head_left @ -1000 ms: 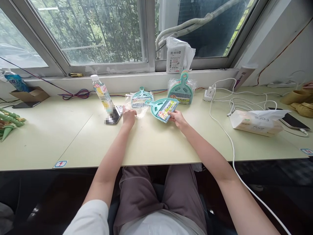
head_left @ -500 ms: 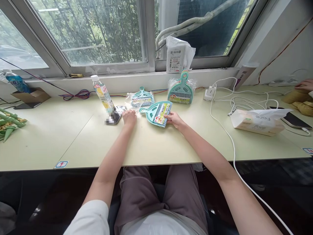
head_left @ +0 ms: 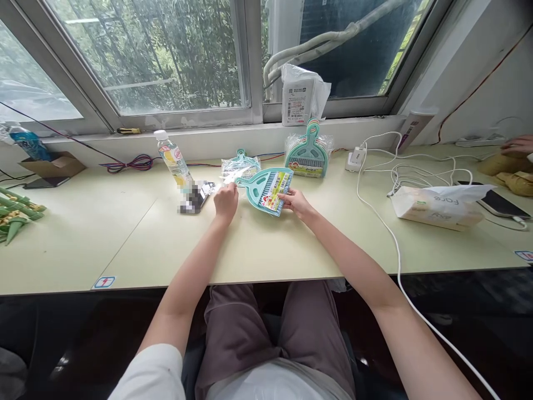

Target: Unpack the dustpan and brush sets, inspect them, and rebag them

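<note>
A teal dustpan and brush set [head_left: 266, 190] with a yellow label is tilted over the table, its handle toward the left. My right hand [head_left: 296, 203] grips its wide right edge. At the handle end, my left hand [head_left: 226, 203] is closed, with clear plastic film beside the fingers; exactly what it pinches is too small to tell. Behind lies another teal set [head_left: 241, 165] in clear wrap. A stack of teal sets [head_left: 308, 157] in plastic leans upright against the window ledge.
Left of my left hand are a phone [head_left: 197, 198] and a bottle [head_left: 175, 161]. White cables [head_left: 395, 236], a charger [head_left: 355, 159] and a tissue pack [head_left: 437, 208] are to the right. Another person's hand [head_left: 517, 145] shows at the far right.
My left hand has moved right, from beside the phone to the dustpan's handle end, and the plastic film there has shifted. My right hand keeps its grip on the set.
</note>
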The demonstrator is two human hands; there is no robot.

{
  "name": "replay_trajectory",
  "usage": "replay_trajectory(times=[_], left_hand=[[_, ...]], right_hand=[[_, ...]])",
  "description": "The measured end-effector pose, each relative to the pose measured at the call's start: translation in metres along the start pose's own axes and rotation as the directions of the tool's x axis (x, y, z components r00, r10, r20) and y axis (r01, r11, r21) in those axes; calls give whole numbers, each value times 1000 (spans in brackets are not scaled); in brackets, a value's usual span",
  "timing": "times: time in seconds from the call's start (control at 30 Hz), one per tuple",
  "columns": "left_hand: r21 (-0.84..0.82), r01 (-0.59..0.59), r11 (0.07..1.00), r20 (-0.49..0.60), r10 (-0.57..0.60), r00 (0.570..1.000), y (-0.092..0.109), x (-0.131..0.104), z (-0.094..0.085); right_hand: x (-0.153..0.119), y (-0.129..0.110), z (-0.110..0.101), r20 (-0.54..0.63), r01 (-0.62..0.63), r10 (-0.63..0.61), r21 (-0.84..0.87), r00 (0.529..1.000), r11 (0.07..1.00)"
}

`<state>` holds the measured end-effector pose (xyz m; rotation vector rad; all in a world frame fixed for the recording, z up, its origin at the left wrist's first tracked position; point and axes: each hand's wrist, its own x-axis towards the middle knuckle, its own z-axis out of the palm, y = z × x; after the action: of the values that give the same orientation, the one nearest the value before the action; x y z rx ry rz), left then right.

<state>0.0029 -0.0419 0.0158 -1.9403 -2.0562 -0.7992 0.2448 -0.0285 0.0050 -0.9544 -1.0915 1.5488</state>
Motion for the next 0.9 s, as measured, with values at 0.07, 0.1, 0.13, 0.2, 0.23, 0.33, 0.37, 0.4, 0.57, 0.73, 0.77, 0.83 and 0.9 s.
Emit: replay_trajectory(times=[0.07, 0.1, 0.13, 0.2, 0.23, 0.33, 0.37, 0.4, 0.57, 0.73, 0.77, 0.83, 0.9], left_hand=[[-3, -31, 1000, -12, 31, 999, 3, -1, -1], [-4, -43, 999, -22, 43, 999, 3, -2, -1], [-7, -53, 999, -34, 53, 998, 4, -2, -1], [-15, -65, 998, -59, 64, 996, 4, -3, -2], [-21, -70, 997, -70, 68, 995, 4, -3, -2], [-58, -85, 995, -99, 79, 992, 4, -3, -1], [-76, -92, 993, -111, 83, 990, 4, -3, -1], [-97, -99, 990, -126, 87, 988, 4, -4, 0], [-189, -185, 964, -188, 150, 971, 9, -8, 1], [-188, -370, 910, -182, 338, 923, 14, -11, 1], [-190, -401, 896, -185, 368, 911, 15, -11, 1], [-208, -439, 874, -198, 402, 894, 17, -12, 1], [-242, -467, 850, -220, 421, 880, 21, -13, 0]], right_hand=[[-1, 0, 2, 13, -2, 2, -6, 1000, 1000], [-2, 0, 3, 9, -2, 2, -8, 1000, 1000], [-2, 0, 3, -3, -1, 1, -11, 1000, 1000], [-1, 0, 2, -43, -2, 1, -18, 999, 1000], [-1, 0, 1, -66, -2, 0, -22, 998, 1000], [1, 1, -2, -108, 4, -7, -25, 994, 1000], [1, 1, -2, -103, 9, -12, -24, 995, 1000], [1, 1, -1, -89, 15, -17, -22, 996, 1000], [-5, 3, 10, 46, 43, -43, -18, 998, 999], [-9, 7, 18, 40, 75, -75, 12, 996, 997], [-9, 8, 18, 15, 79, -79, 25, 997, 997], [-7, 8, 16, -42, 87, -85, 56, 995, 995], [-6, 9, 14, -87, 100, -93, 87, 992, 991]])
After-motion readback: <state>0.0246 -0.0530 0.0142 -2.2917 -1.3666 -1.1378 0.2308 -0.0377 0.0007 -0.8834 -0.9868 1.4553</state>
